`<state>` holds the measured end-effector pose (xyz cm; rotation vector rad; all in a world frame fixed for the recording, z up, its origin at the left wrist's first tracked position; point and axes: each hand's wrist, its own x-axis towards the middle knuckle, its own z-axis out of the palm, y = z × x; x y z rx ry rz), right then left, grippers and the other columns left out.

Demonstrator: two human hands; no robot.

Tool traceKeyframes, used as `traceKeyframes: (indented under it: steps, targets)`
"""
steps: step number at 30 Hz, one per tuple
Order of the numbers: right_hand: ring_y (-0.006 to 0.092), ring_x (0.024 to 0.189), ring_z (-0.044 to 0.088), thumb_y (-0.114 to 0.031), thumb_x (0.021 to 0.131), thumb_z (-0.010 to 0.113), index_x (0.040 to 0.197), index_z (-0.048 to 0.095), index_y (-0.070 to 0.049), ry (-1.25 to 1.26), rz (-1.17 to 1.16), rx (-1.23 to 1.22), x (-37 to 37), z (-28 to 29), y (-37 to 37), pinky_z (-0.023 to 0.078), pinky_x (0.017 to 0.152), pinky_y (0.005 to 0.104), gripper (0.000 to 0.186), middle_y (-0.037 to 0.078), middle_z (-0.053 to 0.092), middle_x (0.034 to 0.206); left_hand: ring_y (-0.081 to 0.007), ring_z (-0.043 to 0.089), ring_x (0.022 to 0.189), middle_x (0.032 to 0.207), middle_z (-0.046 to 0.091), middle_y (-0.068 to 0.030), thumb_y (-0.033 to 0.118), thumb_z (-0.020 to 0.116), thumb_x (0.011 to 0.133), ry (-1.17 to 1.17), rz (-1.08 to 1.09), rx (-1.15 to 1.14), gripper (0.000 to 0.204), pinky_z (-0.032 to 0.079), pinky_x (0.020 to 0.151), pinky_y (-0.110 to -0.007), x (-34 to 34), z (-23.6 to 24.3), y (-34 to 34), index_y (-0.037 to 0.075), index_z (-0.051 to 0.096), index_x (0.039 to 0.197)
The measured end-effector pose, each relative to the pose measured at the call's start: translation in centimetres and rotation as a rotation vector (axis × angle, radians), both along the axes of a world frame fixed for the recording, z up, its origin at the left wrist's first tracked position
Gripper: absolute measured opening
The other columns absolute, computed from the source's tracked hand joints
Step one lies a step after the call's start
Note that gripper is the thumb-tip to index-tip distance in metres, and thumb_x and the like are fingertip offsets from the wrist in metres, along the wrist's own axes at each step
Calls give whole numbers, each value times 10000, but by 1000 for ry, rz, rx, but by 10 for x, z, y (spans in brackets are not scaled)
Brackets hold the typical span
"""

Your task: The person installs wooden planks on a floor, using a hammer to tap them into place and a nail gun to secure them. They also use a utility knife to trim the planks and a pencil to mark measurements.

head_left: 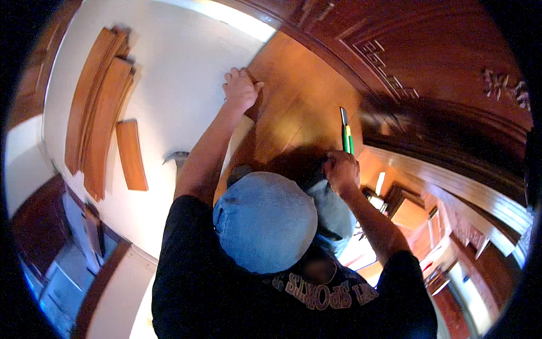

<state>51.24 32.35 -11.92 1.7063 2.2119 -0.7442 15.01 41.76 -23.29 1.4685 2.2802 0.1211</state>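
Note:
My left hand (241, 89) rests at the edge of the laid wooden floor planks (293, 73), where they meet the pale underlay (186, 62). Its fingers are apart and slightly bent, with nothing visible in them. In my right hand (342, 171) is a green utility knife (348, 138), gripped by its handle. The blade is out and points away from me, above the planks. Beside my left forearm lies a dark curved metal tool head (178, 157), perhaps a hammer's; the forearm hides the rest. My bent knee in blue jeans (265, 220) covers the near part of the floor.
Several loose planks (96, 113) are piled on the underlay at the left, with a short cut plank (131, 155) beside them. Dark carved wooden furniture (418, 62) borders the planks at the far right. Past my right arm, a bright cluttered area (418, 217) appears.

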Motion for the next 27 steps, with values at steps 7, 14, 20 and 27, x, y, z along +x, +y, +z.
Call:
traceKeyframes:
  steps: [7,14,20,27]
  targets:
    - [395,1109,661,-272,918,644,1134,733,-108,-65,-132,-15,3,11,-14,524,972,512,285,188,716,1153,-397,551,1294,1404,562,-256,485,678,956,-304,42,128,617,438,1100,-547,-40,-23,-24,20,583,1350]
    - [385,1211,611,-212,954,619,1211,692,-97,-261,111,56,9,11,-22,500,1030,513,291,179,655,1310,-411,549,1247,1307,612,-249,352,760,879,162,272,131,671,421,1092,-526,-106,20,-253,31,537,1425]
    - [343,1464,409,-238,980,603,1478,497,-77,147,655,351,-86,-61,34,344,1197,503,534,113,402,1624,-453,592,1169,1207,630,-274,328,770,900,81,309,-30,646,487,979,-539,-111,-7,-445,-18,481,1364]
    - [269,1520,356,-416,985,585,1520,493,-112,245,799,484,-161,-134,76,273,1229,560,622,68,376,1663,-527,628,1082,1167,636,-334,231,636,975,-349,388,-42,499,517,899,-566,-124,10,-350,-12,413,1349]
